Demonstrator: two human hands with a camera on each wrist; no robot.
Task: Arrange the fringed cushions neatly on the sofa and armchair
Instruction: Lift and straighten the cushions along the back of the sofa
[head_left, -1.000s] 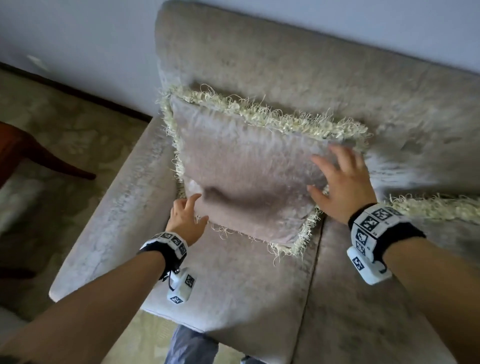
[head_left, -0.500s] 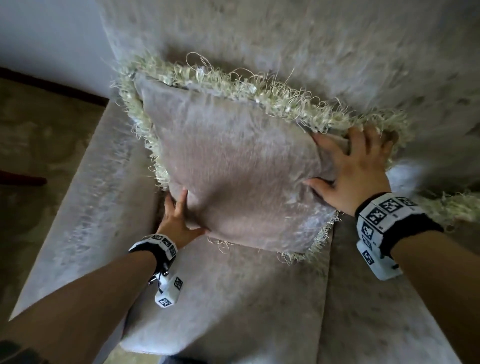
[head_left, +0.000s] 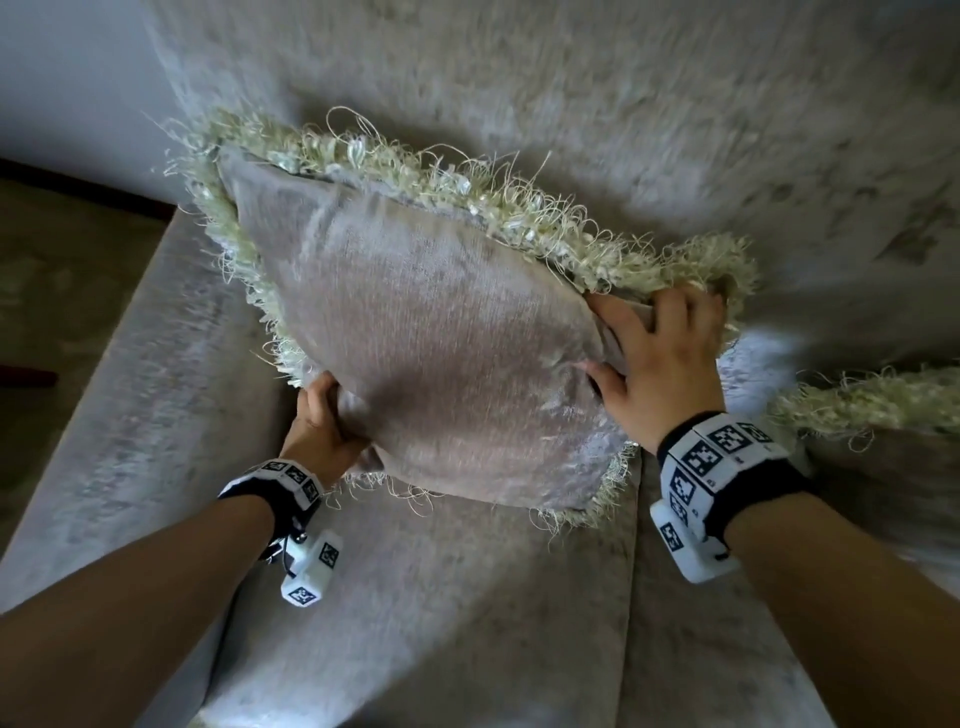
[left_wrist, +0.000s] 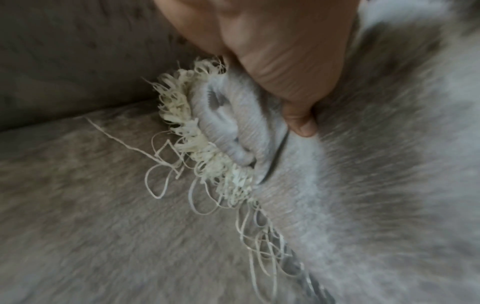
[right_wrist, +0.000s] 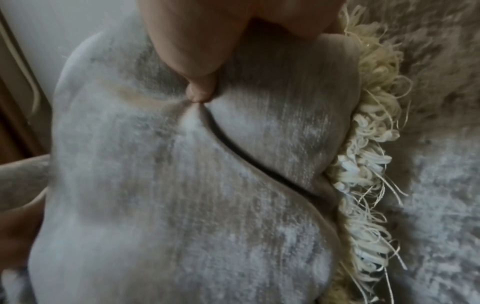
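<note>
A taupe velvet cushion (head_left: 436, 353) with a cream fringe leans against the sofa backrest (head_left: 571, 104) in the left corner. My left hand (head_left: 324, 415) grips its lower left corner, the thumb dug into the bunched fabric (left_wrist: 233, 127). My right hand (head_left: 660, 353) grips the upper right corner, its thumb pressing a deep crease (right_wrist: 233, 148) into the cushion's face. The fringe (right_wrist: 369, 144) shows along the cushion's right edge. A second fringed cushion (head_left: 872, 400) shows only its fringe at the far right edge.
The sofa's left armrest (head_left: 130, 415) runs down the left side. Beyond it lie a patterned floor (head_left: 62, 270) and a pale wall (head_left: 67, 78). A seam (head_left: 631, 597) divides the two seat cushions below my hands.
My left hand went from flat under the lower left corner to gripping it. My right hand slid up to the top right corner and curled round it. The view moved closer.
</note>
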